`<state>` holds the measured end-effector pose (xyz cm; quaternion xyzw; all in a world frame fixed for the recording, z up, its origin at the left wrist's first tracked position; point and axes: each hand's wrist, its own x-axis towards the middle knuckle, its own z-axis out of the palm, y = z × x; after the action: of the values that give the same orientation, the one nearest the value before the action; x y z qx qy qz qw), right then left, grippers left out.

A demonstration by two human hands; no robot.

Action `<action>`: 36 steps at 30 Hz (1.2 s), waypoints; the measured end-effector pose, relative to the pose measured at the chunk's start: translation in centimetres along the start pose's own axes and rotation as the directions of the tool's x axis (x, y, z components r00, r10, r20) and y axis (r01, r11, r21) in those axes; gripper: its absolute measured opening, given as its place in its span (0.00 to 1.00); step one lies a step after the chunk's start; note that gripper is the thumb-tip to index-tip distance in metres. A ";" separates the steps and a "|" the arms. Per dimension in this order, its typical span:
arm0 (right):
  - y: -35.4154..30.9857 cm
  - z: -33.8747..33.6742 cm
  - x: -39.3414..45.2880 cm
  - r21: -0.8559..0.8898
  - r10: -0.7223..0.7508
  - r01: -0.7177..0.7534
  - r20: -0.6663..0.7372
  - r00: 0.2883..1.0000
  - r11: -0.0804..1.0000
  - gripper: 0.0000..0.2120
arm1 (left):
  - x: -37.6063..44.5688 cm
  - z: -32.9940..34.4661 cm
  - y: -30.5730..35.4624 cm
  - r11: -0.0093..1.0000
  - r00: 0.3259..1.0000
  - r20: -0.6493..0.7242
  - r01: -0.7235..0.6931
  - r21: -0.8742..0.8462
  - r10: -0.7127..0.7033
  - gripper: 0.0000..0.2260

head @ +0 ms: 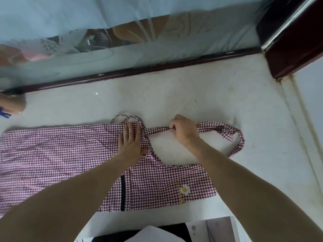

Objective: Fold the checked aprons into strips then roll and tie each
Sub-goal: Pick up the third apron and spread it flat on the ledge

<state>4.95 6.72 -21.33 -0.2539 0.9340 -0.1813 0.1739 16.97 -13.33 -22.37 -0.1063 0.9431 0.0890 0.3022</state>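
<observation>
Checked apron (61,154) lies flat on the white surface (201,95), red-and-white gingham, long axis running left to right. Skirt end spreads to the left edge of view; bib end sits lower right, with a daisy patch (185,189) near its right edge and a dark vertical trim strip (122,193) near the middle.

Left hand (130,142): grip open, fingers straight and together, palm pressing flat on the apron's upper edge where the thin ties (125,117) loop out just above the fingertips.

Right hand (183,130): grip closed on the neck strap (157,131), fingers curled over it, pulling it level to the right of the left hand. Beyond the fist, the strap continues in a loop (239,137) that curves back down toward the bib.

Hands are near each other, not touching; the strap spans the gap.

Behind the surface: dark wood frame (139,69) with a pale blue translucent curtain (87,14) above it. Another person's hand (12,103) shows at the far left edge. White paper and dark items (174,231) at the bottom edge, blurred.
</observation>
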 end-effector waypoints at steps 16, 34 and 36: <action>8.4 -5.7 0.9 -0.106 0.433 -0.465 -0.230 0.871 0.879 0.10 | 0.4 -0.5 -0.1 0.997 0.997 0.055 0.054 -0.054 -0.051 0.43; 10.7 -7.9 -5.1 0.488 0.865 -0.741 -0.060 0.499 0.461 0.28 | 0.0 -1.0 0.8 0.994 0.996 0.028 0.090 -0.062 -0.089 0.44; 11.6 -8.2 -5.8 0.479 0.830 -0.780 0.167 0.532 0.404 0.35 | 0.1 -1.8 1.8 0.984 0.991 0.012 0.135 -0.116 -0.134 0.45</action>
<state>1.49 21.27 -17.74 0.2909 0.8650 -0.3213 0.2526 15.48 -12.04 -20.77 -0.1869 0.9263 0.1236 0.3029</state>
